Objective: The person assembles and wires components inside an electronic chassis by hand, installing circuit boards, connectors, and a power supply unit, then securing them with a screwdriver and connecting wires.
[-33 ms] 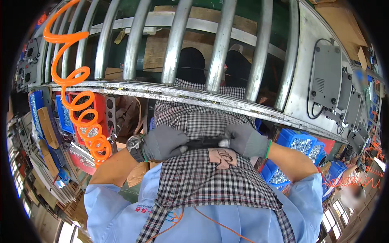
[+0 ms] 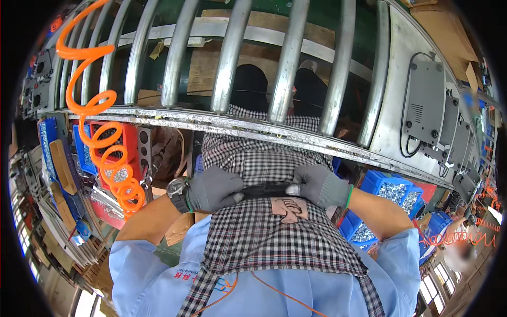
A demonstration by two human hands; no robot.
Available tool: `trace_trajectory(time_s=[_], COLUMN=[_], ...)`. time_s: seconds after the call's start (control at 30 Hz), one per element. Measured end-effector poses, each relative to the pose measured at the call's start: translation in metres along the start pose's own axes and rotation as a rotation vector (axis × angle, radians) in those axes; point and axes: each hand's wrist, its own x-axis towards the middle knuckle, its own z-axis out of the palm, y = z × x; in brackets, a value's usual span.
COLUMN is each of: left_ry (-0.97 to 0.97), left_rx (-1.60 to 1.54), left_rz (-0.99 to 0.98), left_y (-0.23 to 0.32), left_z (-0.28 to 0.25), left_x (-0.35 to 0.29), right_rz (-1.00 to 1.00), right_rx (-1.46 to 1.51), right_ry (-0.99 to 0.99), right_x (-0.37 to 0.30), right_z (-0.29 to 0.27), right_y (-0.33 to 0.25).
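In grey gloves, my two hands meet a black, soft-looking strip (image 2: 265, 189) across the front of my checked apron (image 2: 264, 232), at waist height. My left hand (image 2: 216, 188) is curled closed at the strip's left end, with a dark watch (image 2: 178, 189) on that wrist. At the other end my right hand (image 2: 319, 185) is closed too, its pale thumb tip lying on the strip. The fingers underneath are hidden. A pinkish patch (image 2: 289, 209) with a dark line drawing shows on the apron just below the strip.
Beyond my lap runs a conveyor of metal rollers (image 2: 231, 58) with a metal edge rail (image 2: 253, 127). An orange coiled hose (image 2: 108, 132) hangs at left, before a red bin (image 2: 129, 145). Blue bins (image 2: 377, 182) of small metal parts stand at right, near a grey box-shaped device (image 2: 425, 100).
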Motion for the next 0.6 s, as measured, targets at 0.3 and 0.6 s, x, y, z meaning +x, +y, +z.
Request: trace_trajectory(time_s=[0.3,0.6], left_ry=[0.077,0.922], left_rx=[-0.087,-0.687], left_rz=[0.088,-0.288], left_y=[-0.017,-0.014], left_z=[0.02,-0.023], left_x=[-0.01,0.047], right_rz=[-0.083,0.293], right_rx=[0.156,0.873], right_ry=[0.214,1.024], right_x=[-0.017,-0.064], right_z=[0.014,0.067], right_y=[0.023,0.094])
